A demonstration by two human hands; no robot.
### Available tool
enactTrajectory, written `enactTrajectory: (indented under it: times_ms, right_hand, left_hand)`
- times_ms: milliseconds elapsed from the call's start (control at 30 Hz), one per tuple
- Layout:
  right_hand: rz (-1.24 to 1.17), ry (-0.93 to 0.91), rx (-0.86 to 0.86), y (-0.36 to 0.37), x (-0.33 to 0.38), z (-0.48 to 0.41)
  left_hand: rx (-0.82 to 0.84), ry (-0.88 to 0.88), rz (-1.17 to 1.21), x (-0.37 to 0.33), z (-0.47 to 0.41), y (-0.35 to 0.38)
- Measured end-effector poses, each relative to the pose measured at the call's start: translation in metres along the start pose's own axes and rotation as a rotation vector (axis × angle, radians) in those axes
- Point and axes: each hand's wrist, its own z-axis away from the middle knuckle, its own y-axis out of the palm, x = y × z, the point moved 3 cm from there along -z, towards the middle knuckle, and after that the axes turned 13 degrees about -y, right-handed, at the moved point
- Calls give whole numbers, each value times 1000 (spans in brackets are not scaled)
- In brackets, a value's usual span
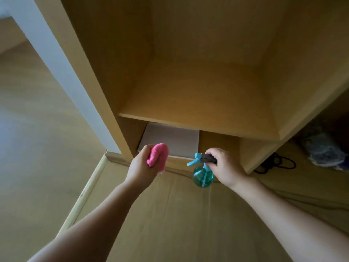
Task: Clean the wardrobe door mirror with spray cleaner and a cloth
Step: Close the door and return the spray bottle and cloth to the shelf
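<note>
The spray bottle [203,176] has a round, see-through teal body, a light blue trigger and nozzle, and a dark grey cap section on top. The right hand [224,163] is curled round that dark top. The body hangs below the fingers, and the nozzle points to the left. The bottle is in the air, low in front of the wardrobe [117,59] and above the floor [170,220].

The left hand [141,165] grips a pink cloth [157,155], which is bunched into a soft, fuzzy roll that bulges out above the fingers. The two hands are level with each other and a little apart, with the cloth to the left of the bottle.

The wardrobe stands open and is made of smooth, matt, honey-coloured board with square edges. A flat shelf [188,95] spans it. In the compartment under the shelf lies a pale grey rectangular panel or box [170,138].

To the right, in the next section, sits a crumpled blue-grey fabric bundle [323,150], with a looped black cable [277,163] near it on the floor. The floor is light wood-grain planks.

A white strip [56,63] runs along the wardrobe's left side. The pale surface beyond it is too blurred to tell whether it is the mirror.
</note>
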Motion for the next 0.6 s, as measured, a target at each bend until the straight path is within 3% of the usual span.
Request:
enactTrajectory:
  times_ms: [267, 600]
  right_hand:
    - [72, 115, -12, 32, -97, 1]
    - [154, 224, -35, 38, -174, -16]
  left_hand:
    - [4, 48, 68, 46, -32, 80]
    - [40, 92, 46, 50, -60, 129]
